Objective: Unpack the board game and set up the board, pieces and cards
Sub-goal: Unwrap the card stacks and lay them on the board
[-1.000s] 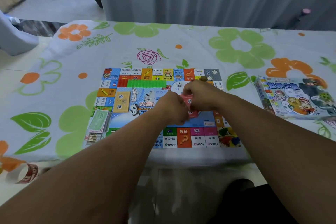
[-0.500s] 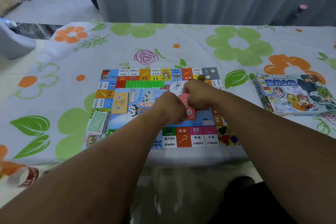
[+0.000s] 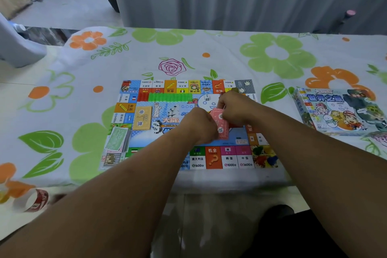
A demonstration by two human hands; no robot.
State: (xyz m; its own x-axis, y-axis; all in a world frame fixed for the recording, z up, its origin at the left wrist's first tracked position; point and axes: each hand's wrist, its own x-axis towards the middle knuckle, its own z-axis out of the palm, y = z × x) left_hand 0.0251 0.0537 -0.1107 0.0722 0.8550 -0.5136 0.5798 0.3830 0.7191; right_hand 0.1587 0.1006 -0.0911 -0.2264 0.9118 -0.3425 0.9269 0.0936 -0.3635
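The colourful game board (image 3: 228, 159) lies flat on the flowered tablecloth. Over its middle, my left hand (image 3: 199, 125) and my right hand (image 3: 235, 109) both grip a stack of red cards (image 3: 221, 126), held on edge above the board. A yellow card deck (image 3: 142, 118) lies on the board's left part. Green and red plastic houses (image 3: 169, 97) stand in a row near the far edge, with a white die (image 3: 207, 97) beside them. Paper money (image 3: 117, 139) is piled at the board's left edge. Coloured pawns (image 3: 265, 158) sit on the near right corner.
The game box (image 3: 339, 111) lies to the right of the board. A roll of red-and-white tape (image 3: 36, 199) sits at the near left table edge. Grey curtains hang behind the table. A grey chair (image 3: 14, 48) stands at the far left.
Both hands stay over the board's middle with the red cards; the stack has tilted a little and the right hand has shifted slightly over it.
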